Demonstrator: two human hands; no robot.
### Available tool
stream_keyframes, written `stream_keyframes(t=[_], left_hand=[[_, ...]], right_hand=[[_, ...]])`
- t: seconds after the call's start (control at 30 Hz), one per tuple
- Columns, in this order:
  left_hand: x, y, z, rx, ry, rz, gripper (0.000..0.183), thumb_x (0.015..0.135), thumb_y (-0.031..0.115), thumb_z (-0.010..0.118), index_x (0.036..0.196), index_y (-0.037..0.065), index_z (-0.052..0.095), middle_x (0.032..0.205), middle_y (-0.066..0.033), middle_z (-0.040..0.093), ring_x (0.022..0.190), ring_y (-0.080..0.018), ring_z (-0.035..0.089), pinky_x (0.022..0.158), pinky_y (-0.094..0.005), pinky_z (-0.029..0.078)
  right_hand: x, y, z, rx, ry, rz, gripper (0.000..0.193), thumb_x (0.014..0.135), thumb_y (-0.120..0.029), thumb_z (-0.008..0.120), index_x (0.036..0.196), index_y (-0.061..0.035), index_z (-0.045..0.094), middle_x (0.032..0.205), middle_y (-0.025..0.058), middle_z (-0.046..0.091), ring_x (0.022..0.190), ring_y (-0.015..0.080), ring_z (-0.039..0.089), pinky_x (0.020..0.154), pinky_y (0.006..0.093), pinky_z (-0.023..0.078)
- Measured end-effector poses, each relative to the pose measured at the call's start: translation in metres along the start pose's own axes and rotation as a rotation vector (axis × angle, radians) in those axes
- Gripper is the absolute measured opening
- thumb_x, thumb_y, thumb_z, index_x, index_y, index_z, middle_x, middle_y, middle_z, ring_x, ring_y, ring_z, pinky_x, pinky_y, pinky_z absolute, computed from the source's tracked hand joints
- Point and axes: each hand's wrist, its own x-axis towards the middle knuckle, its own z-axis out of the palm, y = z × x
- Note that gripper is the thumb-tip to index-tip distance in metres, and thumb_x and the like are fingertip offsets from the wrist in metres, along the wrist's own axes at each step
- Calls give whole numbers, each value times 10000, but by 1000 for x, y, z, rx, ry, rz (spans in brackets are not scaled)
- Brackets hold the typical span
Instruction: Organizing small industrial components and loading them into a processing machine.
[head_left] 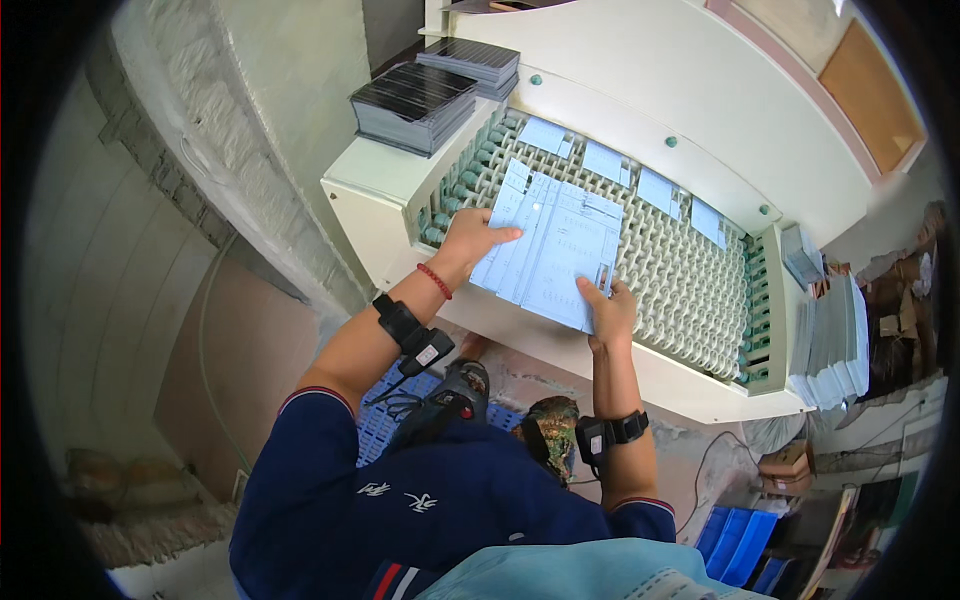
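Note:
Between my two hands is a thin, flat, light blue panel (555, 245) with dark printed lines and small cut-outs. My left hand (478, 238) grips its left edge, thumb on top. The lower right edge sits in my right hand (611, 308), its thumb also on the upper face. The panel is over the left part of a conveyor bed (690, 300) of white roller wheels; whether it touches the wheels I cannot tell. Along the far side of the bed lie several similar light blue pieces, among them a panel (607, 163) and another panel (657, 190).
Two stacks of dark flat panels, a nearer stack (415, 105) and a farther stack (470, 65), stand on the machine's left end. Upright pale sheets (835, 335) lean at its right end. Blue bins (737, 543) and a cardboard box (787, 465) are at lower right. A wall (290, 120) rises at left.

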Motion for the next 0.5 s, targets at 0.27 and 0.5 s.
stream_keyframes(t=[0.27, 0.5], left_hand=[[42, -10, -30, 784, 55, 70, 393, 659, 170, 748, 969, -38, 628, 905, -160, 647, 785, -230, 631, 679, -315, 502], [2, -23, -3, 1330, 47, 696, 589, 758, 418, 629, 1181, 27, 509, 1229, -194, 466, 1169, -356, 406, 959, -423, 350]], right_hand=[[17, -29, -30, -404, 81, 132, 325, 718, -89, 693, 959, 93, 573, 788, 140, 625, 611, 172, 592, 510, 254, 462], [38, -37, -80, -278, 53, -11, 321, 728, -7, 669, 988, 135, 545, 844, 177, 624, 671, 205, 624, 581, 294, 522]])
